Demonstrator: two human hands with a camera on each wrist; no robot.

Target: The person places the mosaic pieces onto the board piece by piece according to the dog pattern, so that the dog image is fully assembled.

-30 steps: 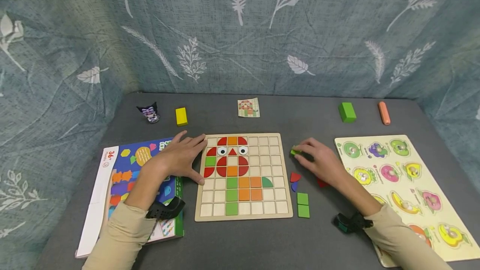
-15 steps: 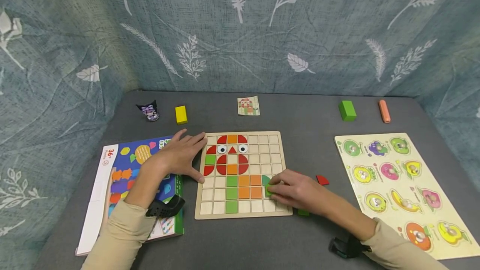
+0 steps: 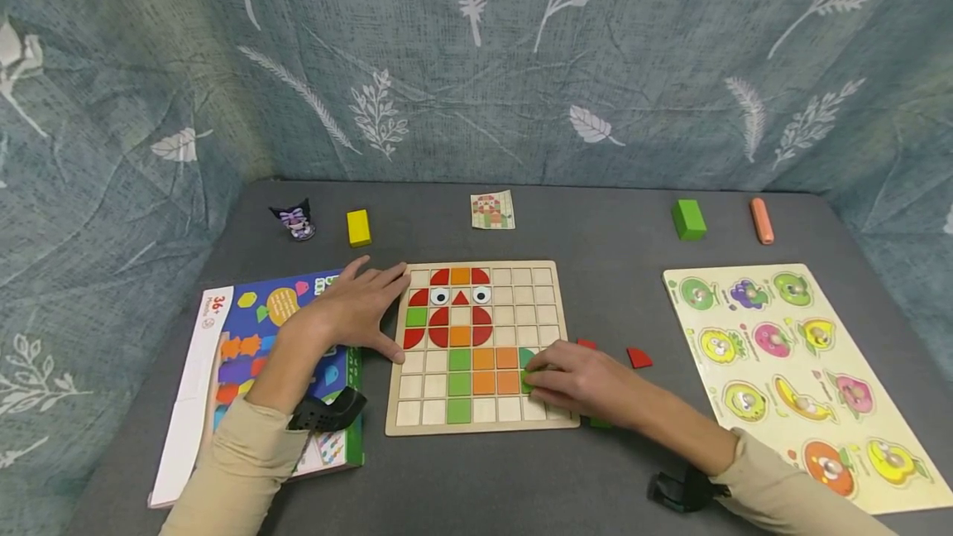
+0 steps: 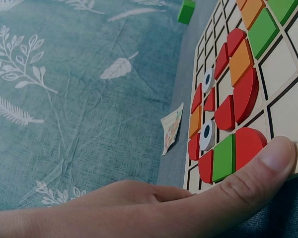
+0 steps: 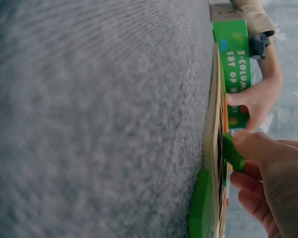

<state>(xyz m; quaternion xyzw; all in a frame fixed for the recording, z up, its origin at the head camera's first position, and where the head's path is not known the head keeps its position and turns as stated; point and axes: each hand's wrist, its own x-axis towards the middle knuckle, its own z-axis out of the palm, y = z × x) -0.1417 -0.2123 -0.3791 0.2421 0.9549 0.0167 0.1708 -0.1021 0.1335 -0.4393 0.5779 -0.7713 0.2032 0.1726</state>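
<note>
A wooden grid board [image 3: 525,296] lies in the middle of the table, partly filled with red, orange and green pieces and two eye tiles. My left hand [image 3: 346,313] rests along its left edge with fingers spread; in the left wrist view the thumb [image 4: 268,166] touches the frame beside a red piece. My right hand [image 3: 596,383] pinches a small green tile [image 5: 232,152] between thumb and fingers. The tile is tilted over the board's right part, beside the orange squares [image 3: 508,382] and just below a dark green quarter-circle [image 3: 527,353]. My fingers hide most of it from above.
Loose red pieces [image 3: 639,357] and a green tile [image 5: 201,203] lie right of the board. A colourful box [image 3: 279,337] stands left, a fruit puzzle board [image 3: 752,337] right. Behind are a picture card [image 3: 492,211], yellow block [image 3: 359,227], figurine [image 3: 298,220] and green block [image 3: 688,220].
My right hand has carried the green tile from the table right of the board leftward to a cell under the dark green quarter-circle. My left hand has stayed at the board's edge.
</note>
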